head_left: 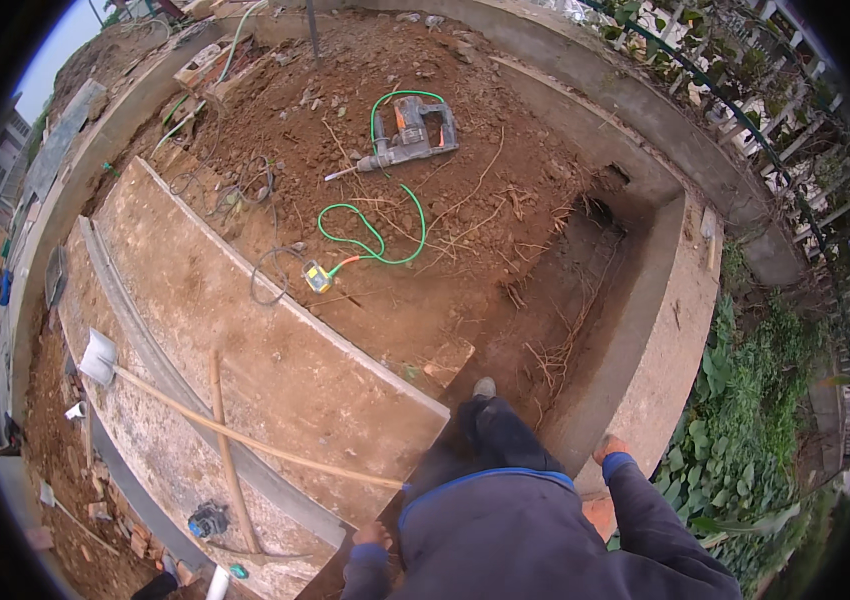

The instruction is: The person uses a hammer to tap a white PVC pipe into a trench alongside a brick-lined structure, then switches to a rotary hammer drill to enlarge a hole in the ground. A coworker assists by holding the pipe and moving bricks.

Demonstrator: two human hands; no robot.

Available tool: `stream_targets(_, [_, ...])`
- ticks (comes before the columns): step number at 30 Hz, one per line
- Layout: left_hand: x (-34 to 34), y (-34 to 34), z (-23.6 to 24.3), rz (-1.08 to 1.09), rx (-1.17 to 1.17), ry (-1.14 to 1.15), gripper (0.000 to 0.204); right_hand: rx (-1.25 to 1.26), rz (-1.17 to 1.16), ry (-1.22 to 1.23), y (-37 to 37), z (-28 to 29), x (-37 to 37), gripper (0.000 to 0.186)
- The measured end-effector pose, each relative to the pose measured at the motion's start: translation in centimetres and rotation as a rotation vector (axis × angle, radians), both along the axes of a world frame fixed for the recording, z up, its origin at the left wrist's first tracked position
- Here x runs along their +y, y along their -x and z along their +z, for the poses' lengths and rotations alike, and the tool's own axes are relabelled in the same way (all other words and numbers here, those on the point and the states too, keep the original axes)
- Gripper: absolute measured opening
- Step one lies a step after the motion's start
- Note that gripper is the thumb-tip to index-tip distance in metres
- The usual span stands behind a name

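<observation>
My right hand (610, 448) rests on the top of the low concrete wall (667, 330), its fingers lying against the edge. Low beside the corner of the concrete slab, my left hand (372, 536) hangs with its fingers too small and shaded to read. A long-handled shovel (245, 437) lies across the slab (275, 350), its pale blade at the far left. A pickaxe (224, 440) with a wooden handle lies across the same slabs. Farther off, a grey and orange demolition hammer (411, 132) with a chisel bit lies on the soil.
A green cord (423, 225) loops over the loose soil (345, 60) to a yellow connector box (318, 277). Roots (550, 365) stick out in the trench (570, 300) ahead of my foot. Leafy plants (735, 430) grow beyond the wall. A blue-black object (208, 520) lies by the pickaxe.
</observation>
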State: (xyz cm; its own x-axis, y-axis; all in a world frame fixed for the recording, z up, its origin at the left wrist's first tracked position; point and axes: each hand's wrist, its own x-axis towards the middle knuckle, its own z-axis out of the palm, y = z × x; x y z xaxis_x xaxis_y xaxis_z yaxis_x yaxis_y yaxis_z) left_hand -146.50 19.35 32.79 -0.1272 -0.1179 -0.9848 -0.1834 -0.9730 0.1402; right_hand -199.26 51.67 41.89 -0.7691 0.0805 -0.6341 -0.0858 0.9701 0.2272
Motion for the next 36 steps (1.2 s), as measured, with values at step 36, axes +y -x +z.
stream_targets(36, [-4.6,48.8,11.0,-0.281,-0.416,0.372,0.029,-0.347,-0.16,0.473,40.3,-6.0,-0.5,0.027])
